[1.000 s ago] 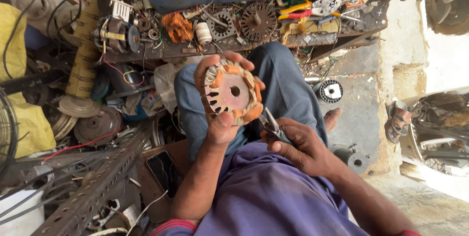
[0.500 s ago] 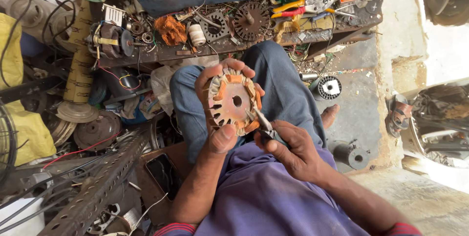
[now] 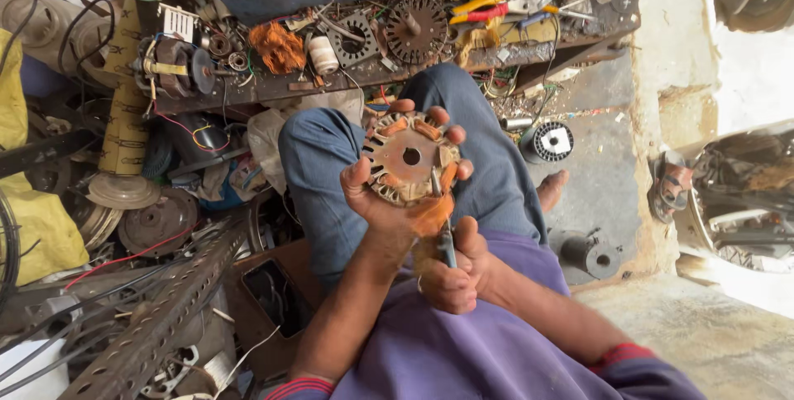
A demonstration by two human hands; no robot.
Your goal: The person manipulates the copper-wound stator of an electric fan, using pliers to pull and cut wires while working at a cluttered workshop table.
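My left hand (image 3: 389, 193) grips a round motor stator (image 3: 409, 156) with copper-orange windings, held upright over my lap with its flat face toward me. Fingertips curl over its top and right rim. My right hand (image 3: 455, 272) is closed just below it around a thin metal tool (image 3: 442, 226), whose tip reaches up to the stator's lower right edge. Both forearms come out of purple sleeves. My knees in blue trousers (image 3: 318, 160) sit behind the stator.
A low shelf (image 3: 372, 69) behind the knees carries a coil of copper wire (image 3: 277, 46), gear-like metal discs (image 3: 418, 29), pliers (image 3: 480, 4) and small parts. Motor housings and scrap pile up on the left. A wire spool (image 3: 550, 142) and a dark cylinder (image 3: 591, 255) lie on the floor to the right.
The stator has come down and closer to my body. My right hand shifted left, under the stator, and the tool now points up against its lower edge.
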